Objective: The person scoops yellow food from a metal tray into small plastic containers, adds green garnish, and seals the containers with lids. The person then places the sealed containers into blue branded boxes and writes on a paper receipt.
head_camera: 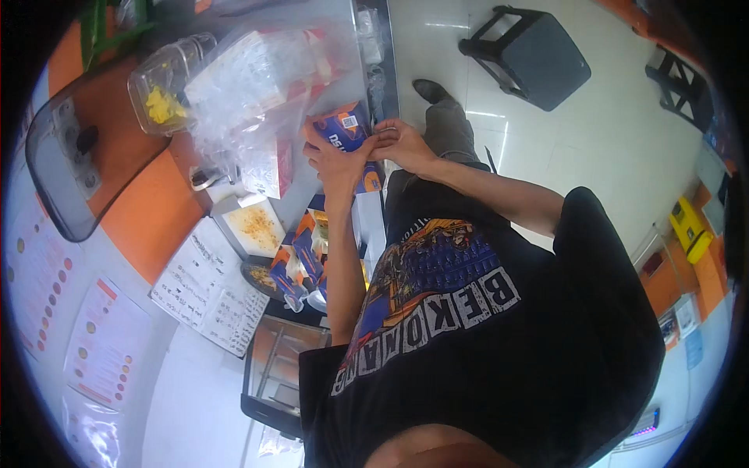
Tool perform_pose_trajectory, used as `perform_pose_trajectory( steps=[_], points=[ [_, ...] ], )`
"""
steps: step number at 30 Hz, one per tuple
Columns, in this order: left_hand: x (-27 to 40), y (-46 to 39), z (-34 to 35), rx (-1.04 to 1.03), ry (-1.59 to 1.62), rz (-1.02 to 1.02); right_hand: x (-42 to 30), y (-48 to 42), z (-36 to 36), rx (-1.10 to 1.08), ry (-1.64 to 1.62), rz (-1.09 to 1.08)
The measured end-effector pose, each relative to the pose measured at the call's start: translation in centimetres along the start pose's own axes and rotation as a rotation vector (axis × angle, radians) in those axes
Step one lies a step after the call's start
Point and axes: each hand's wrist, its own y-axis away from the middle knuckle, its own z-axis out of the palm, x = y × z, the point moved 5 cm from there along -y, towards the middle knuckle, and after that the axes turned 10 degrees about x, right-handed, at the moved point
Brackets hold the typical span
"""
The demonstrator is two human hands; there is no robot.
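A printed blue-and-orange paperboard carton (341, 126) lies on the grey counter near its edge. My left hand (338, 167) grips it, with fingers spread over its near left side and the thumb at its right edge. At that same edge are the bent fingers of my right hand (406, 146), touching the carton beside my left thumb. The hands hide part of the carton. Close to my left forearm stand several open orange-and-blue cartons (301, 251), partly covered by the arm.
Clear plastic bags around stacked packs (251, 70) fill the counter's far left. Beside them is a clear tub (161, 88) with yellow pieces. Nearer lie a crumb-strewn white box (254, 225), a dark dish (260, 275) and handwritten sheets (210, 286). A stool (535, 58) stands right.
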Motion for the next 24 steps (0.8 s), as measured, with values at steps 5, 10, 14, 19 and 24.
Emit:
perform_pose_trajectory(
  steps=[5,10,14,19,24],
  points=[
    [-0.6,-0.3,0.6,-0.005,-0.024,0.003,0.9,0.0,0.2,-0.082,-0.13,-0.129],
    [-0.8,-0.2,1.0,0.036,-0.085,0.064,1.2,0.6,-0.1,-0.118,-0.236,-0.145],
    [-0.4,-0.1,1.0,0.069,-0.122,0.117,2.5,0.2,0.1,-0.052,-0.246,-0.194],
    [-0.3,-0.2,1.3,0.14,-0.158,0.227,2.6,-0.2,0.2,0.073,-0.073,-0.23],
    [-0.2,-0.2,1.1,0.101,-0.178,0.219,2.7,0.0,0.3,0.099,-0.012,-0.17]
  ],
)
